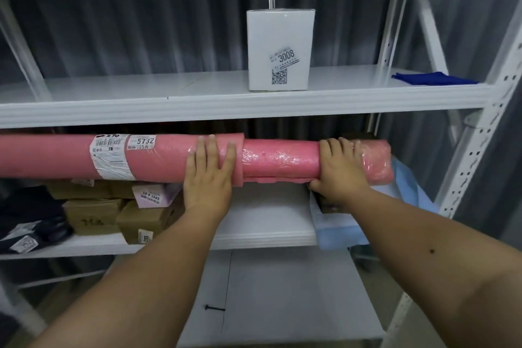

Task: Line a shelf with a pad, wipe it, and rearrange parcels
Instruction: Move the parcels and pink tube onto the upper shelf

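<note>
A long pink rolled parcel (158, 158) with white labels lies level across the middle shelf opening, resting on the boxes at the left. My left hand (209, 175) lies flat on its front near the middle, fingers spread. My right hand (340, 169) grips the plastic-wrapped right end of the roll, fingers over the top and thumb beneath. A white box parcel (279, 48) marked 3008 stands upright on the upper shelf (141, 106). A blue cloth (433, 78) lies at the right end of that shelf. A light blue pad (336, 232) covers the right part of the middle shelf (265, 223).
Several brown cardboard boxes (93, 216) and a pale labelled box (152, 195) are stacked at the left of the middle shelf, with dark bagged parcels (31, 223) beside them. White perforated uprights (477, 150) frame the right side. A lower shelf (282, 299) lies below.
</note>
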